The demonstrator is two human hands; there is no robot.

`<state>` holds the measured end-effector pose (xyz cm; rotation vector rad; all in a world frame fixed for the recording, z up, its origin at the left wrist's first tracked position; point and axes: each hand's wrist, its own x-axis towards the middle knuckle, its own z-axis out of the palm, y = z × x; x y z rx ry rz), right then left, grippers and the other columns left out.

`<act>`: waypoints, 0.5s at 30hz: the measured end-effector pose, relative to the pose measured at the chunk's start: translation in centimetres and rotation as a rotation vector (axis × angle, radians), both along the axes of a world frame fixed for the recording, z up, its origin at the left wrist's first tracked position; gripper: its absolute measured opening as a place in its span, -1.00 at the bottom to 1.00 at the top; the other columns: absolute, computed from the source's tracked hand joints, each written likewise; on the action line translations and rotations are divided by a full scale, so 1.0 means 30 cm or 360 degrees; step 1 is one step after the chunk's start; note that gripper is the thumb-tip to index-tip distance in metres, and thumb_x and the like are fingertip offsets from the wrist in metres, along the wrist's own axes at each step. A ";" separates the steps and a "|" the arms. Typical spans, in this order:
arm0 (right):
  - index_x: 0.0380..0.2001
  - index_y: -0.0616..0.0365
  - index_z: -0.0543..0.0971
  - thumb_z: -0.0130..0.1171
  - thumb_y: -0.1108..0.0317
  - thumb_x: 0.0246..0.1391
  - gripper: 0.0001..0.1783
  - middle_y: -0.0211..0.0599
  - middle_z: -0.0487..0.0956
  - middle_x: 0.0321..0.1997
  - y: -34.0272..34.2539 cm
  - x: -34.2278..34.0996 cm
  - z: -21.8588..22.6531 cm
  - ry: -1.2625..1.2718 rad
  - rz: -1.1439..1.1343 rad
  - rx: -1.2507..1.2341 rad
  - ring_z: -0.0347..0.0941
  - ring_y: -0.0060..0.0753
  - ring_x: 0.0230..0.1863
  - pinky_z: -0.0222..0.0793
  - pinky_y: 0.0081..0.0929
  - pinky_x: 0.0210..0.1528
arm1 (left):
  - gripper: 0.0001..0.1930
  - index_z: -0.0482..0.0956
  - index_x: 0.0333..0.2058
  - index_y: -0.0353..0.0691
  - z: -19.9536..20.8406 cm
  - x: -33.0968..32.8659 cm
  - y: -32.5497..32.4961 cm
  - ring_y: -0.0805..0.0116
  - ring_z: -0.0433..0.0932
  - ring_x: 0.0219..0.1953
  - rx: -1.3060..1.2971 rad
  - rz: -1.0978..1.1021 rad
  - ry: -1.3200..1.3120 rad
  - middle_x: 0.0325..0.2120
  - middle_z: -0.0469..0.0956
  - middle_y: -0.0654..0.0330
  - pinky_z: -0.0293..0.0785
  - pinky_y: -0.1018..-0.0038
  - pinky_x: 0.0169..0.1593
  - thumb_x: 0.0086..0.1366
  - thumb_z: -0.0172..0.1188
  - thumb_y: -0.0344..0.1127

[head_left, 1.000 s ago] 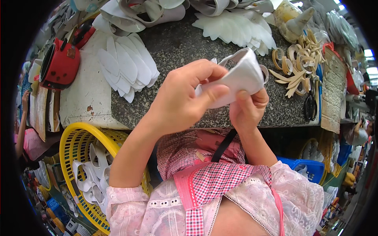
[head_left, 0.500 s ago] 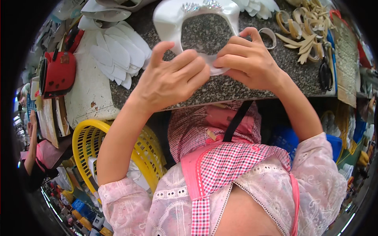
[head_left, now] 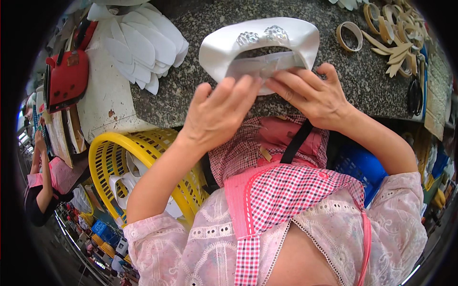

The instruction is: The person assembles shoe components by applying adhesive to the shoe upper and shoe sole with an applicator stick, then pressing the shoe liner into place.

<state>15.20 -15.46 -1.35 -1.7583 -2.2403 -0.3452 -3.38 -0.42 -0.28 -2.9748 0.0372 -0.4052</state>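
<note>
A glossy white shoe upper, horseshoe-shaped with two clusters of clear stones, lies on the speckled dark stone worktop in front of me. Its pale inner lining shows through the curved opening. My left hand has its bent fingers, a little blurred, at the near edge of the upper, close to the middle. From the other side, my right hand grips the near right part, fingers pressed together over the edge. Both sets of fingertips almost meet there, and both thumbs are mostly hidden.
White leaf-shaped pieces fan out at the left of the worktop. On the right lie a beige ring, curled beige strips and black-handled scissors. A yellow basket and a blue basket stand below the edge.
The upper has come nearer to me, and its near edge is now turned so the lining shows. Both hands have moved slightly down, still at that edge.
</note>
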 end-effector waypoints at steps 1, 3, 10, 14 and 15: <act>-0.04 0.06 0.48 0.01 0.30 -0.19 -0.48 -0.55 0.37 0.03 0.002 -0.002 -0.001 -0.0006 -0.0006 0.0008 0.31 -0.68 -0.16 -0.04 -0.37 -0.09 | -0.51 0.44 0.00 -0.13 -0.003 0.003 -0.001 0.45 0.34 -0.21 0.0008 -0.0006 -0.0006 -0.21 0.42 0.35 0.13 0.49 -0.23 0.00 0.02 -0.35; -0.02 0.07 0.46 -0.02 0.27 -0.16 -0.48 -0.54 0.39 0.03 0.004 -0.004 0.004 -0.0068 -0.0058 -0.0008 0.30 -0.69 -0.14 -0.02 -0.36 -0.11 | -0.50 0.42 0.02 -0.14 0.002 0.006 -0.001 0.45 0.34 -0.22 0.0050 0.0060 0.0054 -0.18 0.43 0.34 0.13 0.49 -0.30 0.02 -0.01 -0.34; -0.05 0.20 0.43 -0.04 0.24 -0.14 -0.48 -0.33 0.40 0.00 0.014 -0.006 0.052 -0.0089 -0.0079 -0.0116 0.29 -0.52 -0.15 0.11 -0.31 -0.20 | -0.70 0.51 -0.24 -0.16 0.084 0.074 0.005 0.40 0.39 -0.43 -0.0385 0.0181 0.0013 -0.45 0.43 0.33 0.21 0.42 -0.42 -0.03 0.14 -0.32; -0.14 0.22 0.47 -0.01 0.26 -0.18 -0.54 -0.23 0.40 -0.03 0.017 -0.025 0.054 -0.0014 -0.0017 -0.0063 0.27 -0.37 -0.13 0.10 -0.18 -0.15 | -0.72 0.48 -0.26 -0.11 0.048 0.142 -0.035 0.42 0.41 -0.52 -0.0162 0.0345 -0.0157 -0.57 0.34 0.33 0.22 0.44 -0.49 0.00 0.07 -0.23; -0.17 0.22 0.48 0.00 0.27 -0.19 -0.56 -0.23 0.40 -0.04 0.006 -0.027 0.051 -0.0018 -0.0030 -0.0084 0.27 -0.35 -0.13 0.09 -0.16 -0.15 | -0.72 0.49 -0.26 -0.12 0.018 0.168 -0.050 0.44 0.41 -0.52 -0.0088 0.0372 -0.0196 -0.53 0.34 0.32 0.22 0.43 -0.46 0.02 0.04 -0.22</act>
